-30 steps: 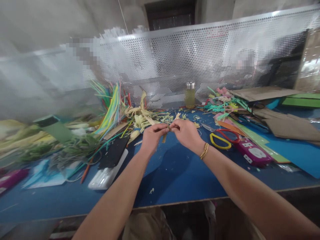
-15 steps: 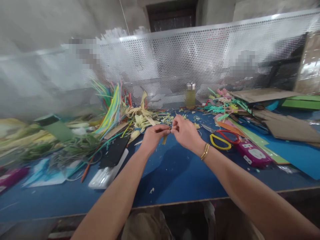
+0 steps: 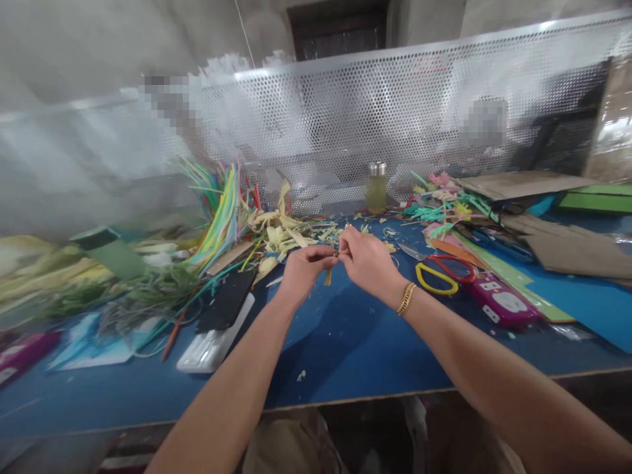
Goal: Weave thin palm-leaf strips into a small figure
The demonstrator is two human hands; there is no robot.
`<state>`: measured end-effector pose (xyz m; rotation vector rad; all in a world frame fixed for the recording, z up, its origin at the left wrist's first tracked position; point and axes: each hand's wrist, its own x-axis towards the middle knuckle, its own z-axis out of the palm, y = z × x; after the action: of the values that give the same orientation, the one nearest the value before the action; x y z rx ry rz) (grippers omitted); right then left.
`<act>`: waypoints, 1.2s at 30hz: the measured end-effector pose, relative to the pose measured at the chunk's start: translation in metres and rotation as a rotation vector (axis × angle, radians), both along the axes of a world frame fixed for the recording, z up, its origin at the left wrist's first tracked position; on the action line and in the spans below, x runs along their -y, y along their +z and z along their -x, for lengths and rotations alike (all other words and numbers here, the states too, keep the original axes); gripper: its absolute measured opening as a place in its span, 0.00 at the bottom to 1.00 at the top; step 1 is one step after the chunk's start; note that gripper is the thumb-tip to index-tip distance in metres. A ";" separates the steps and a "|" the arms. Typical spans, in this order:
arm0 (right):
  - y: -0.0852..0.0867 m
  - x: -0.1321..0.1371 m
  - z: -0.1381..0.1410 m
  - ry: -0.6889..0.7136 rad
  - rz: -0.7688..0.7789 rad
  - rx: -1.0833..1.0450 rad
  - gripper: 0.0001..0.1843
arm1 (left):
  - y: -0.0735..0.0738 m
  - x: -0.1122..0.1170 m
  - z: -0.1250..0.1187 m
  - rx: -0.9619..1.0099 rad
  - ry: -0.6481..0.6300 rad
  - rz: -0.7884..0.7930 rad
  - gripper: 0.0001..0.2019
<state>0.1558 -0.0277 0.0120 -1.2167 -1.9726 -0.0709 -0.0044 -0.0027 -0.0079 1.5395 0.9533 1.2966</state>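
- Strip (image 3: 328,276): held above the table (image 3: 340,372).
- Left hand (image 3: 302,271): thumb and fingers pinch it.
- Right hand (image 3: 369,260): fingertips closed, apparently on its top end.
- Step: seemingly fine fingertip work; next move calls for a steady left pinch.
- Scraps (image 3: 282,238) beyond.

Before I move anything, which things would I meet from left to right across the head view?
Purple item at left edge, blue-and-white sheet, black slab, left hand, right hand, scissors with yellow and red handles, white-patterned purple box.
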 end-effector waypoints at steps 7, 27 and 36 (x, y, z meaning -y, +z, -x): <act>-0.002 0.002 0.003 -0.082 -0.026 -0.142 0.02 | -0.002 -0.001 -0.003 0.190 -0.028 0.056 0.16; -0.004 -0.003 0.003 -0.099 -0.064 -0.067 0.06 | -0.002 0.007 -0.010 0.021 0.242 -0.084 0.11; -0.004 -0.003 0.005 -0.115 -0.007 -0.221 0.07 | -0.003 0.017 -0.014 -0.254 0.326 -0.356 0.11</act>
<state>0.1513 -0.0247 0.0075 -1.2757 -1.7102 -0.0007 0.0099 -0.0197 -0.0106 1.9135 1.2220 1.5902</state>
